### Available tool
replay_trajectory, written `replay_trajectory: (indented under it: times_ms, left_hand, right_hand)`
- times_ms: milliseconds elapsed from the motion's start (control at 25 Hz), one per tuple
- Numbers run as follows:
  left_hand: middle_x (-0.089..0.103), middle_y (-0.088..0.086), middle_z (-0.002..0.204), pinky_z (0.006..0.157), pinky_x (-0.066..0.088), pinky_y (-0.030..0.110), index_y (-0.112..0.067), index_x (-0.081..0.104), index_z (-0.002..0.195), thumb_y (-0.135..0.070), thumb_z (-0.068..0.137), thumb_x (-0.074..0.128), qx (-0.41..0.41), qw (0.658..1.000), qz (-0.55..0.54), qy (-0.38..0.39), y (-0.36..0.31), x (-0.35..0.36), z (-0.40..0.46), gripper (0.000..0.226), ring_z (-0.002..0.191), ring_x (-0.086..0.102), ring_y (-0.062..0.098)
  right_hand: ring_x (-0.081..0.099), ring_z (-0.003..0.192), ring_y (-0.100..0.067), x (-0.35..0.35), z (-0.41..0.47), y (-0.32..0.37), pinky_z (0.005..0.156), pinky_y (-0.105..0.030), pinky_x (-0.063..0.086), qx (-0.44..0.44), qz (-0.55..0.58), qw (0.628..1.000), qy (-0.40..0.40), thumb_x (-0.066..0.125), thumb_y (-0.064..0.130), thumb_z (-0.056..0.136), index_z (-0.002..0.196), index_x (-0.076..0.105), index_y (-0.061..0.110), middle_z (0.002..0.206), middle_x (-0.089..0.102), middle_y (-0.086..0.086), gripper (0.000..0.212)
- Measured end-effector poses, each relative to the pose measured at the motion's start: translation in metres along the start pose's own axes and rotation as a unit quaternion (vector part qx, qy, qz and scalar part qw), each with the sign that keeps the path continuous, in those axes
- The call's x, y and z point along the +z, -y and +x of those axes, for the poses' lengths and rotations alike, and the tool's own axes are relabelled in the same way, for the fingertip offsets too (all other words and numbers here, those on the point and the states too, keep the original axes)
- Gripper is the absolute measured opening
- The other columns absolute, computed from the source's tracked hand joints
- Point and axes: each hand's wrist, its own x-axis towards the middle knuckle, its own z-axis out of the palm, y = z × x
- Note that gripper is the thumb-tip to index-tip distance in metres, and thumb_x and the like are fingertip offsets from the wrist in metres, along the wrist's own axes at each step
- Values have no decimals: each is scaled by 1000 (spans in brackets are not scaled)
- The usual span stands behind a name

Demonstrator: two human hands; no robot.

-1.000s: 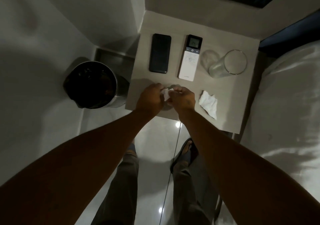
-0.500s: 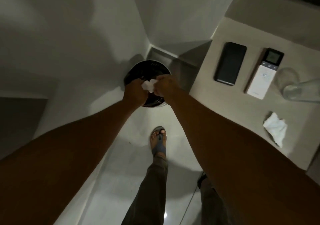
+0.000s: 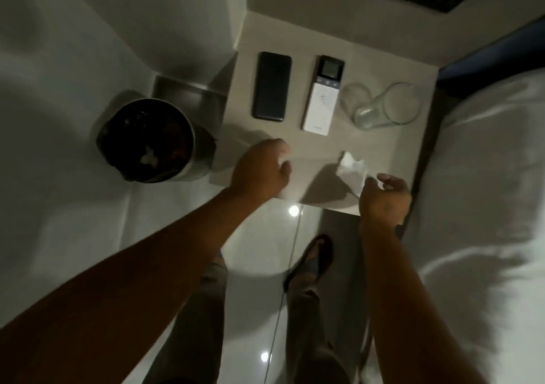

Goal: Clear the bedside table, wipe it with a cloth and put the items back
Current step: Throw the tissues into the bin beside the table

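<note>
A dim bedside tabletop carries phone, remote and glass. The right hand, grip open, reaches the crumpled tissue near the front edge; the left hand hovers loosely curled, empty. A full pinch should lift it whole for the bin.

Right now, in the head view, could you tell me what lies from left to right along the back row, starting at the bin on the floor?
Bin → phone → remote control → drinking glass, lying on its side on the bedside table.
</note>
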Motion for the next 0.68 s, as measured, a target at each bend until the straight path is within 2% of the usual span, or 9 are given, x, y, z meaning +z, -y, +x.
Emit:
replay_trajectory:
  times_ms: [40,80,200,280,360,440,560,680]
  left_hand:
    - [71,11,115,89,53,34,-10,66,117,-22,88,67,-8,999,-22,27,-22,24,7,32,105,67,27]
    - [71,12,117,90,54,34,-9,65,118,-23,87,70,-24,998,-42,47,-40,45,14,35,107,67,28]
    - [71,11,118,95,54,35,-10,64,121,-23,83,75,-94,990,-73,75,-72,96,36,41,109,67,28]
    - [73,10,116,93,54,33,-11,67,116,-19,79,79,-132,985,-90,70,-78,116,47,40,106,68,27]
    - [75,11,112,91,56,33,-10,70,110,-14,76,81,-167,976,-121,65,-76,128,54,37,102,70,26]
    - [75,12,110,91,59,37,-9,72,107,-9,77,81,-197,965,-155,75,-72,132,56,32,99,72,26]
    - [76,14,106,89,61,44,-7,75,104,-7,80,78,-203,951,-221,78,-59,116,48,24,95,73,28]
    - [77,12,99,82,63,42,-11,77,98,-11,82,77,-203,945,-258,14,-28,67,33,16,86,75,27]
  right_hand:
    - [69,104,-32,-14,19,-7,91,-35,55,28,-11,999,15,74,21,84,107,69,11,112,70,-14,25]
    - [69,103,-32,-22,33,-11,91,-39,57,52,-18,997,52,76,22,83,109,67,10,111,71,-14,30]
    - [70,83,-19,-30,54,-19,76,-37,62,118,10,973,200,81,24,81,103,66,21,96,70,2,27]
    - [70,84,-18,-26,58,-22,65,-35,63,137,44,953,268,84,23,79,101,67,27,97,69,4,28]
    - [72,83,-22,-18,62,-24,60,-34,63,135,56,946,289,82,14,81,98,69,24,101,71,-4,24]
    - [73,75,-21,-11,62,-21,56,-30,62,134,54,948,284,79,6,82,89,72,22,95,73,-9,18]
    - [75,68,-23,3,51,-7,50,-24,58,131,91,942,296,74,-1,85,92,76,11,88,77,-16,14]
    - [77,73,-29,34,14,17,58,-29,61,76,82,926,362,67,0,89,97,77,6,91,78,-22,15]
